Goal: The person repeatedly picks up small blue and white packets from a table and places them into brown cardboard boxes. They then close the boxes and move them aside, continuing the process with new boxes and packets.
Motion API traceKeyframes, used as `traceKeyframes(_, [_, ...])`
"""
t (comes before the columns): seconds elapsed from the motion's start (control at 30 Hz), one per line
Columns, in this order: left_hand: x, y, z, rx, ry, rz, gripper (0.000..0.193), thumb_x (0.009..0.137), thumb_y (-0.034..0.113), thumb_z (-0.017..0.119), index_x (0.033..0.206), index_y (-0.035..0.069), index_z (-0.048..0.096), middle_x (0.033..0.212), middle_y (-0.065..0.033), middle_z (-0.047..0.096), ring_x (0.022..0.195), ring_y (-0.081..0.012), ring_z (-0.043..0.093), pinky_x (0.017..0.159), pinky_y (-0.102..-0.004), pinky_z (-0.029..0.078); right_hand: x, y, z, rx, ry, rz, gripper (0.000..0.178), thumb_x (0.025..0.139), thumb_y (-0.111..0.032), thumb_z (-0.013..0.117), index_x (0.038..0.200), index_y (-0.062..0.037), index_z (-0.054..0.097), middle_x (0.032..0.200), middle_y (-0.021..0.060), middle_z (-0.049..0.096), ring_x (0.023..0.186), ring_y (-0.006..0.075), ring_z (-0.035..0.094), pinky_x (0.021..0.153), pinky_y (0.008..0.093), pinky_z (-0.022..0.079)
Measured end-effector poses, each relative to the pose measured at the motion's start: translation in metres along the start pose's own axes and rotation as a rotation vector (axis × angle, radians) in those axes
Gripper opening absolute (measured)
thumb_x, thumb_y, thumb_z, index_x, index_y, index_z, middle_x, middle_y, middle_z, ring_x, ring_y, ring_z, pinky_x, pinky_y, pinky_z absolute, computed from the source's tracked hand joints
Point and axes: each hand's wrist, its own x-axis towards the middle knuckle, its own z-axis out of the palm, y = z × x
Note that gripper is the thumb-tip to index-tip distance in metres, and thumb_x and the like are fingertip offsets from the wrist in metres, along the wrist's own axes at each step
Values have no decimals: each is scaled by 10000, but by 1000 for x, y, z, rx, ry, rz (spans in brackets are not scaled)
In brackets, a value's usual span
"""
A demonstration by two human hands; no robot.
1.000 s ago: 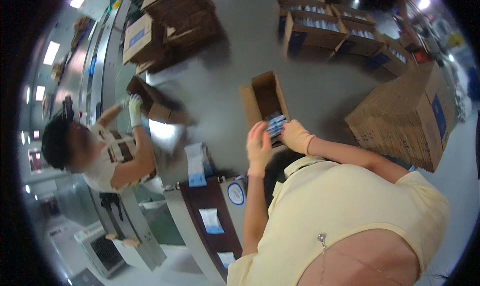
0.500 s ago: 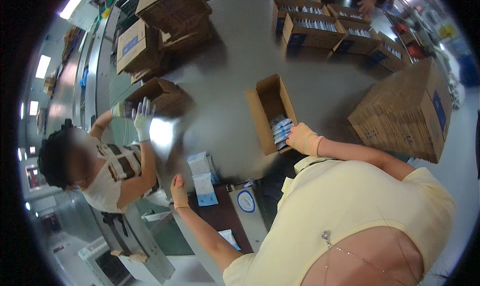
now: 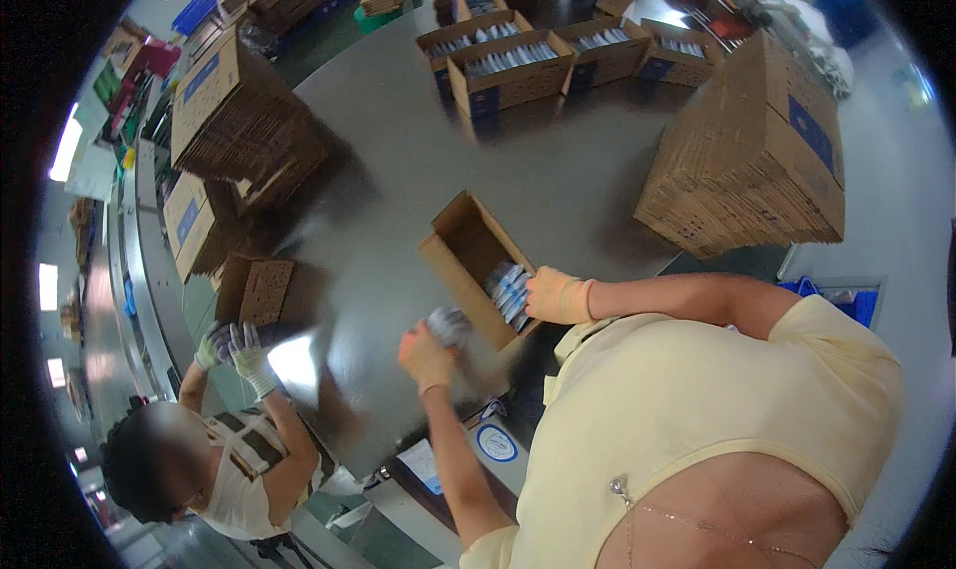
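My left hand point(image 3: 425, 358), gloved with bare fingertips, is closed on some whitish packets point(image 3: 450, 325), smeared by motion, just left of an open cardboard box point(image 3: 460, 288). Several blue-and-white packets point(image 3: 510, 295) stand in a row at the box's near end; its far end shows bare cardboard. My right hand point(image 3: 558, 295), also gloved, curls over the box's right wall, fingertips against the packets. How firmly it grips is partly hidden.
A co-worker point(image 3: 249, 450) at left handles another open box point(image 3: 254, 290). Tall stacks of flattened cartons point(image 3: 742, 151) stand right and left point(image 3: 244, 121). Filled boxes point(image 3: 513, 71) line the far table. Another packet point(image 3: 422, 464) lies below my left forearm.
My left hand has picked up the packets from the table's near edge and moved them toward the box. My right hand stays at the box. The whole view has shifted.
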Motion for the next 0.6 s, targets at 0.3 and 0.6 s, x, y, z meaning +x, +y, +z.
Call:
traceKeyframes(0.3, [21,47,-44,-385,266,-243,345,693,140,744,983,55,577,990,-141,650,778,-313,655,697,-395,523,0,-1,-3,14,-68,39,128,789,-212,618,872,-177,708,958,-44,677,1002,189,586,718,351,463])
traceKeyframes(0.6, [55,78,-10,-1839,159,149,527,676,108,786,1139,20,551,1129,-79,565,988,-222,576,855,-376,490,4,-2,-2,10,31,-21,147,771,-198,615,870,-168,719,931,-28,681,948,202,607,680,359,472])
